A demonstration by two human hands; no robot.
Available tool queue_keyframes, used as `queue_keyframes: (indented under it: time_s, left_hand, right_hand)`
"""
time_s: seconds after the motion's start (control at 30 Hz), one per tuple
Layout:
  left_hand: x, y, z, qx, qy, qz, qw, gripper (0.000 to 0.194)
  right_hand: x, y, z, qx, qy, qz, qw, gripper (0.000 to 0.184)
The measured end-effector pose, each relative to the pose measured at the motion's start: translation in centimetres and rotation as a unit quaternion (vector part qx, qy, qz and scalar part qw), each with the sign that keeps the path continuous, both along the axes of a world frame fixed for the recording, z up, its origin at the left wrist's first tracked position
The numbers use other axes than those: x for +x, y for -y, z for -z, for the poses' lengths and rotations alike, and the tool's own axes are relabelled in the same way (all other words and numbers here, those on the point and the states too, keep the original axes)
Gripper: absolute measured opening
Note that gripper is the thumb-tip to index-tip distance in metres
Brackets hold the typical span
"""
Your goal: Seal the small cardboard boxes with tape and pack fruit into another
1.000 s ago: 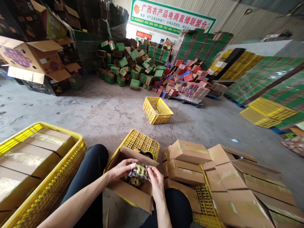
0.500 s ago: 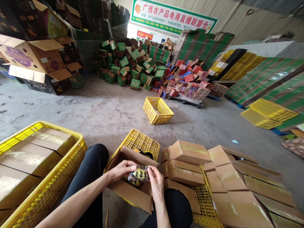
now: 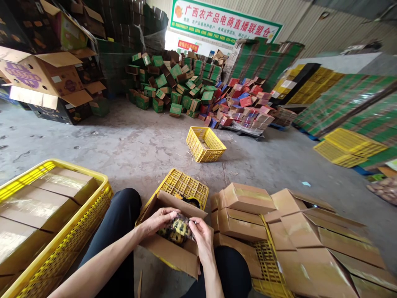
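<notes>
Both my hands hold a small clear packet with yellow and black contents (image 3: 179, 227) over an open cardboard box (image 3: 173, 248) that rests between my knees. My left hand (image 3: 158, 220) pinches the packet's left side, fingers curled. On the packet's right side my right hand (image 3: 203, 236) grips it with closed fingers. More of the same packets lie inside the box beneath. The box leans on a yellow plastic crate (image 3: 186, 187) just beyond it.
A yellow crate (image 3: 71, 244) with sealed cardboard boxes stands at my left. Taped and open cartons (image 3: 245, 198) pile up at my right. Another yellow crate (image 3: 205, 144) sits on the concrete floor ahead, with heaps of green and red boxes (image 3: 186, 87) behind.
The packet has sunk a little lower into the box between my hands and has been turned. My arms have hardly moved.
</notes>
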State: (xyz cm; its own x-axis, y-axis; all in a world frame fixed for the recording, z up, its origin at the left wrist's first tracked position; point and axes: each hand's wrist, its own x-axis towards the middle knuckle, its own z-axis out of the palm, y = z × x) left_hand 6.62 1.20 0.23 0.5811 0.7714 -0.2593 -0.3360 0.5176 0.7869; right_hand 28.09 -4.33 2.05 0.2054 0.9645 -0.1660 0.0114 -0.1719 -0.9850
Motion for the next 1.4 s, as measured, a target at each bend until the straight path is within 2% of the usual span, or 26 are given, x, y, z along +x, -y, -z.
queue_keyframes:
  time_s: [0.17, 0.27, 0.43, 0.57, 0.63, 0.7, 0.77, 0.9, 1.0, 1.17, 1.4]
  left_hand:
    - [-0.3, -0.3, 0.7, -0.054, -0.039, 0.035, 0.997, 0.073]
    - [-0.4, -0.2, 1.2, -0.080, -0.029, 0.048, 0.995, 0.078]
    - [-0.4, 0.0, 1.3, -0.087, 0.039, 0.069, 0.993, 0.072]
    - [-0.2, 0.2, 1.4, -0.081, 0.040, 0.036, 0.995, 0.063]
    - [0.0, 0.2, 1.7, -0.081, 0.030, 0.024, 0.996, 0.062]
    - [0.1, 0.2, 2.0, -0.083, 0.024, 0.020, 0.996, 0.063]
    - [0.2, 0.2, 2.2, -0.083, 0.025, 0.025, 0.996, 0.063]
    - [0.3, 0.4, 2.0, -0.064, 0.034, 0.056, 0.996, 0.058]
    - [0.2, 0.7, 1.6, -0.047, 0.037, 0.078, 0.995, 0.054]
    - [-0.1, 0.9, 1.4, -0.034, 0.024, 0.085, 0.996, 0.059]
    - [0.2, 0.3, 2.0, -0.048, 0.057, 0.031, 0.997, 0.056]
  right_hand:
    - [0.5, 0.0, -0.5, 0.033, 0.028, 0.045, 0.998, 0.046]
    - [0.4, 0.1, -0.9, 0.051, 0.044, 0.044, 0.997, 0.042]
    - [-0.7, 0.2, -1.1, 0.101, 0.066, -0.051, 0.991, 0.037]
    - [-1.5, 0.5, -1.3, 0.101, 0.075, -0.140, 0.982, 0.035]
    - [-1.7, 0.6, -1.3, 0.096, 0.051, -0.159, 0.981, 0.035]
    - [-1.6, 0.5, -1.1, 0.094, 0.039, -0.147, 0.984, 0.037]
    - [-1.3, 0.2, -0.6, 0.097, 0.048, -0.106, 0.988, 0.040]
    - [-0.6, 0.0, 0.2, 0.075, 0.061, -0.035, 0.995, 0.057]
    - [-0.4, 0.2, 0.5, 0.030, 0.063, -0.044, 0.997, 0.066]
    - [-0.6, 0.1, 0.9, 0.012, 0.042, -0.066, 0.997, 0.058]
    - [0.0, -0.3, 2.0, 0.000, -0.015, 0.013, 1.000, 0.051]
